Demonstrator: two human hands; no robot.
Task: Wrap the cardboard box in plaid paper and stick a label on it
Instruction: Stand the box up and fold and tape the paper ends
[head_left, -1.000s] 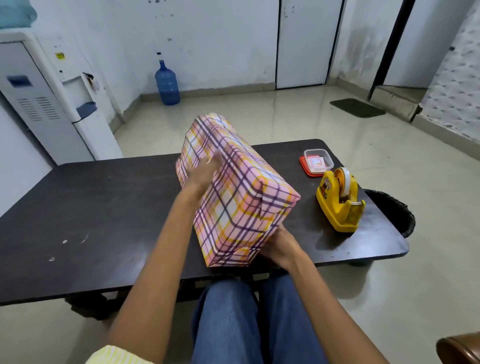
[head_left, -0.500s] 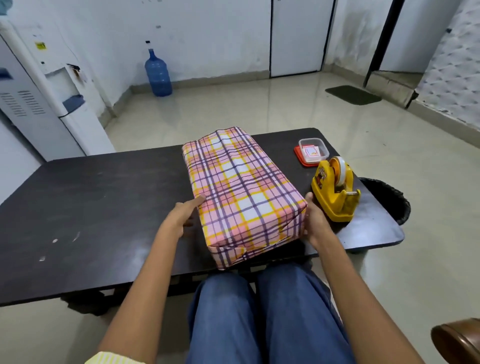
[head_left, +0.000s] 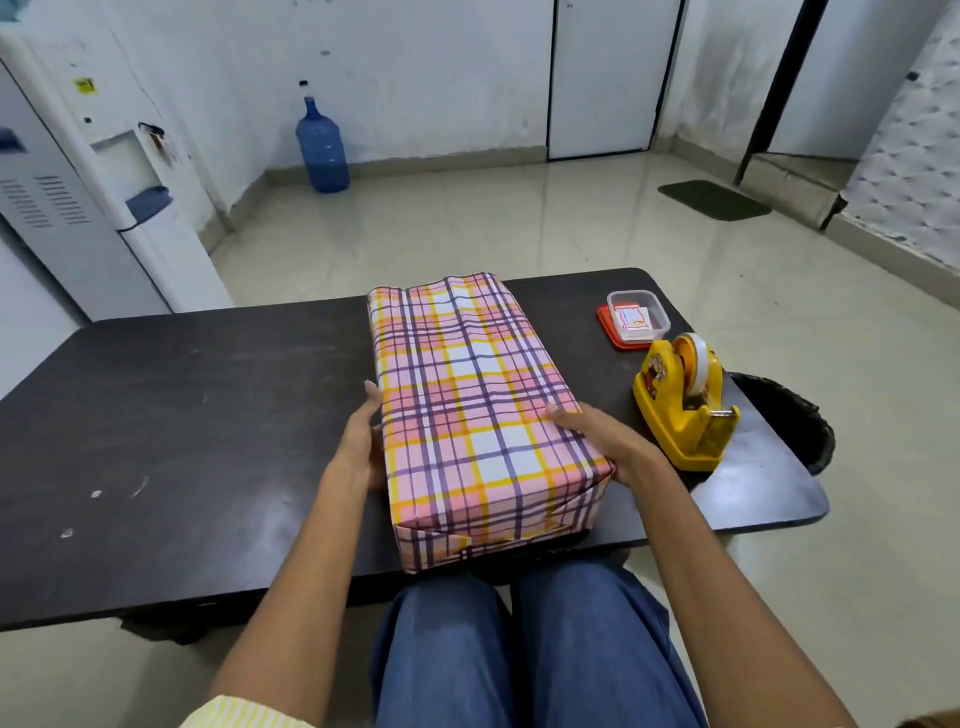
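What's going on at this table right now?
A person sits at the dark table with a box wrapped in plaid paper lying flat on it. The left hand presses its left side and the right hand rests on its right edge. No label shows on top; a clear tub, perhaps of labels, and a yellow tape dispenser stand to the right.

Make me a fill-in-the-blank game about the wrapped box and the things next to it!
1. The plaid-wrapped box lies on a dark ____.
2. The left hand rests against the box's ____ side.
3. The tape dispenser is coloured ____.
4. The clear tub sits on a ____ lid.
Missing words: table, left, yellow, red.
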